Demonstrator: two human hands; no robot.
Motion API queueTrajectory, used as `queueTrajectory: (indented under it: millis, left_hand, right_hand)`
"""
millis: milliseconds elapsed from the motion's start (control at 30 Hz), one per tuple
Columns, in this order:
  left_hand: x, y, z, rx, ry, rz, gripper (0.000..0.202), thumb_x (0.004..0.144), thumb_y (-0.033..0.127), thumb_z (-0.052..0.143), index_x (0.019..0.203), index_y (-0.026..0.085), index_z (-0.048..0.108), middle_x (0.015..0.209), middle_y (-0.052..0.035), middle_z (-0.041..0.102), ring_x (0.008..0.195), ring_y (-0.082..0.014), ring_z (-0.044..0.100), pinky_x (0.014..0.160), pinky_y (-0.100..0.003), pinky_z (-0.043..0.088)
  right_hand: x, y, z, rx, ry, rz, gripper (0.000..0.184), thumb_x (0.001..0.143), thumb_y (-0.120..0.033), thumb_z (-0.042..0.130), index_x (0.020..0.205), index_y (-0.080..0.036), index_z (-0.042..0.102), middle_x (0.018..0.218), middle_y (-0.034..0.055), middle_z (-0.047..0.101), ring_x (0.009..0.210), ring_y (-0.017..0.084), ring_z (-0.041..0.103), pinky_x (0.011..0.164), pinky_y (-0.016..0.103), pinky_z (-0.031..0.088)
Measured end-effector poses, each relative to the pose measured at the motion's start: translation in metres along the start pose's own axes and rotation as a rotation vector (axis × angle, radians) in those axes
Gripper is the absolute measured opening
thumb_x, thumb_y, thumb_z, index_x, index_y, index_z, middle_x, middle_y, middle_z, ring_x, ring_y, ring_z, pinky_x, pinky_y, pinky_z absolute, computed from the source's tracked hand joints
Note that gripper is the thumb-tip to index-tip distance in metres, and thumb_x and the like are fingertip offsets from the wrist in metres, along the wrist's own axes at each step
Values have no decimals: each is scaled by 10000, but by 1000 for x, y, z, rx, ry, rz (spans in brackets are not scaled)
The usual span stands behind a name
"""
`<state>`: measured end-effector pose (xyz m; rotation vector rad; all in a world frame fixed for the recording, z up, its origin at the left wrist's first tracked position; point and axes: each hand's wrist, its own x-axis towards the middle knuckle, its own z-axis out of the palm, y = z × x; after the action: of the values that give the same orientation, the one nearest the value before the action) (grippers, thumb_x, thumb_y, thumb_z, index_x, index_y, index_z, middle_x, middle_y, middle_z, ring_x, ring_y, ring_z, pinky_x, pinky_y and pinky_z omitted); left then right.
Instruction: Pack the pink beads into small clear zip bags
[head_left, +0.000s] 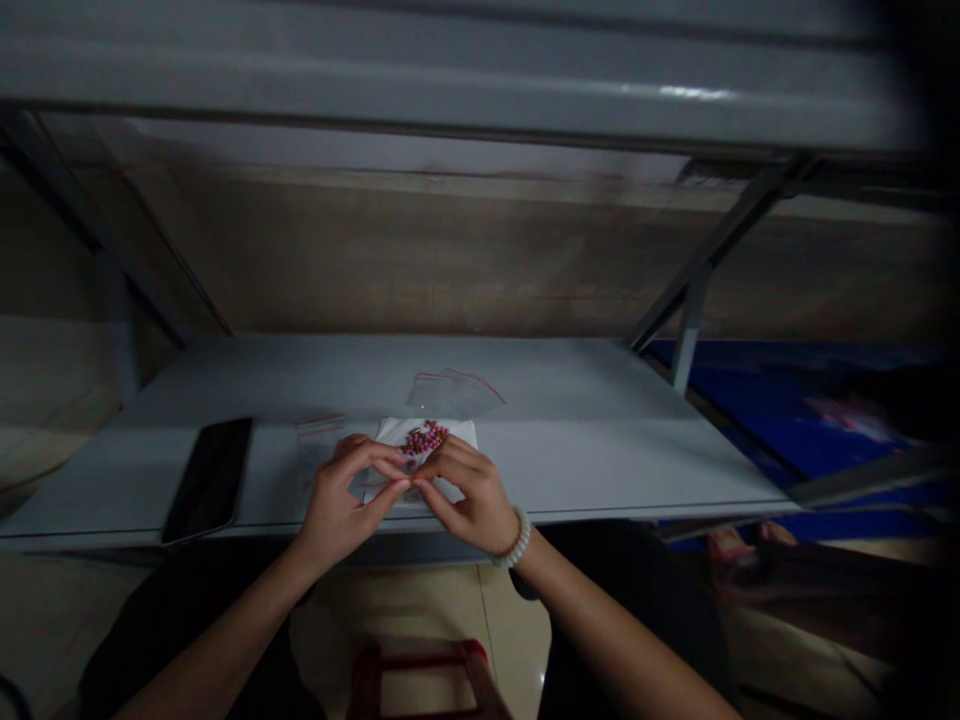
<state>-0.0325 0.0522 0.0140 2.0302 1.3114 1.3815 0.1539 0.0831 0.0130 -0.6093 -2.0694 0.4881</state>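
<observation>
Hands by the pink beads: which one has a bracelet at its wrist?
The right hand: a pale, beaded bracelet circles its wrist. The left hand, on the phone's side, has a bare wrist.

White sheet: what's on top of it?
Pink beads lie in a cluster on the white sheet. The left hand and right hand cover parts of it, so anything beneath them cannot be seen.

Left hand point(346, 495) and right hand point(466, 492) poised fingertip to fingertip over a white sheet point(464, 432) bearing small pink beads point(427, 437), with clear bags point(456, 396) behind and a dark-screened device point(210, 477) leftward on the surface point(600, 450).
</observation>
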Motion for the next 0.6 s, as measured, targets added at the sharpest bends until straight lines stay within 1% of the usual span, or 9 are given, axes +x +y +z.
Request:
queueTrajectory:
  millis: [167, 233, 333, 400, 500, 600]
  left_hand:
    - [3, -3, -4, -8, -29, -36, 62, 779, 240, 698, 808, 195, 666, 839, -28, 698, 834, -168, 633, 811, -305, 452]
    - [3, -5, -5, -12, -13, -40, 80, 771, 253, 709, 800, 194, 662, 825, -25, 698, 831, -168, 631, 805, -298, 449]
    - [2, -8, -4, 5, 26, -49, 120, 748, 256, 731, 773, 193, 633, 750, -7, 693, 794, -172, 631, 800, -303, 440]
    - [2, -9, -3, 9, 43, -68, 147, 743, 257, 736, 802, 195, 616, 725, 2, 696, 790, -176, 637, 810, -309, 436]
    - [3, -9, -3, -9, 23, -95, 209, 750, 279, 732, 902, 196, 616, 754, -1, 721, 819, -180, 650, 838, -319, 438]
    - [5, -7, -5, 4, 10, -95, 177, 761, 306, 723, 883, 198, 653, 789, -13, 737, 828, -179, 654, 854, -328, 444]
  right_hand:
    - [2, 0, -2, 37, 48, -15, 117, 853, -192, 539, 764, -179, 614, 708, 40, 608, 709, 178, 533, 703, 346, 455]
    - [2, -1, -2, 45, 56, -10, 114, 848, -184, 539, 756, -179, 606, 698, 36, 597, 697, 175, 523, 695, 345, 451]
    - [2, -2, -1, 49, 39, -10, 110, 843, -175, 538, 747, -178, 593, 709, 40, 596, 714, 179, 524, 712, 351, 451]
    - [2, -2, -1, 49, 35, -14, 108, 840, -171, 538, 744, -178, 587, 711, 40, 597, 716, 179, 522, 712, 351, 450]
    - [3, -2, -2, 46, 50, -26, 102, 838, -161, 541, 747, -176, 585, 702, 38, 597, 702, 175, 517, 707, 351, 445]
    - [3, -2, -3, 42, 53, -31, 104, 841, -158, 537, 750, -175, 586, 705, 38, 600, 704, 176, 518, 712, 355, 443]
